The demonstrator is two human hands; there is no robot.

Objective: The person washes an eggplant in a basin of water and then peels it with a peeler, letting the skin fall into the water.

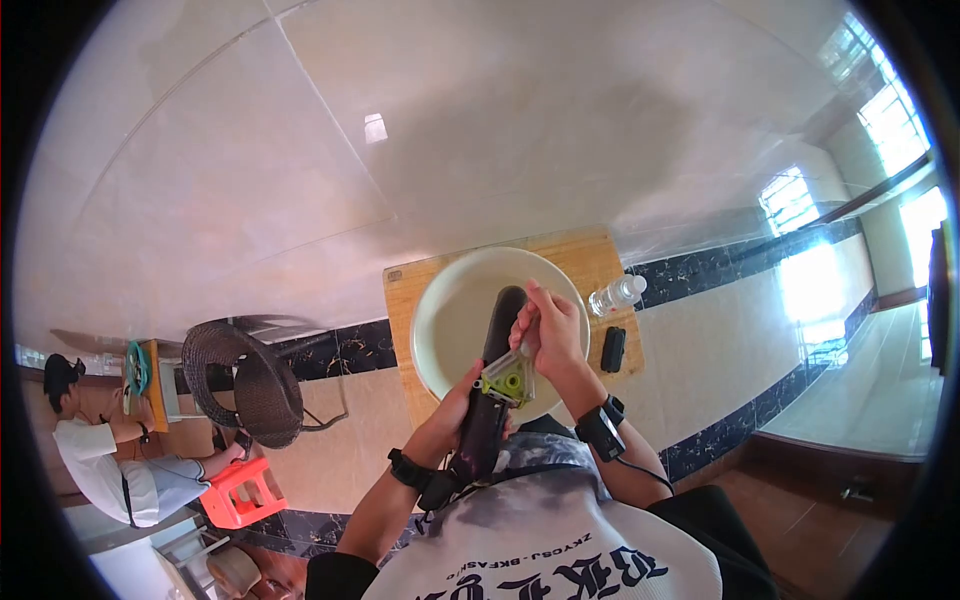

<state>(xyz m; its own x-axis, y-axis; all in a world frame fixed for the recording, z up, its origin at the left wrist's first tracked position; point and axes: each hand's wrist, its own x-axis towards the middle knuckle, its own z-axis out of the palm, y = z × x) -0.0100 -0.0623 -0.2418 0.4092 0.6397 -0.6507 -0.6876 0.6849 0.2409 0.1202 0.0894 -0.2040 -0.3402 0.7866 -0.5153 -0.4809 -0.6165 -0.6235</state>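
A long dark object, dark purple at its near end, reaches from near my lap over a large cream basin. My left hand is wrapped round its middle. A green and clear tool lies against it, between my hands. My right hand is closed over the basin, with its fingers bent beside the dark object; the tool's clear part reaches up to them. The basin stands on a wooden table.
A clear bottle and a black case are at the table's right. Left stand a dark woven chair and a red stool. A seated person works at another small table with a teal basin.
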